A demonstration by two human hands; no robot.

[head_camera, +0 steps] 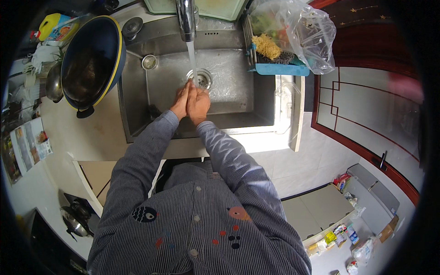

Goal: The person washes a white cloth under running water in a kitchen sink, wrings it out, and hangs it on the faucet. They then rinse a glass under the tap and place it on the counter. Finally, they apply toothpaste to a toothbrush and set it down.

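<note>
Water runs from the chrome faucet (186,24) onto my hands in the stainless steel sink (227,120). My left hand (199,105) and my right hand (181,103) are pressed together, palm to palm, just in front of the drain (203,79). No object shows between them, though the palms are hidden. The fingers lie together, pointing toward the back of the sink. A small round metal strainer (149,62) stands at the sink's left side, and wet marks cover the basin floor.
A large dark wok (91,62) with a yellow rim leans left of the sink. On the right, a rack with a blue tray (282,69) holds a yellow scrubber (266,46) beside a clear plastic bag (309,37). A green-edged board (209,7) stands behind the faucet.
</note>
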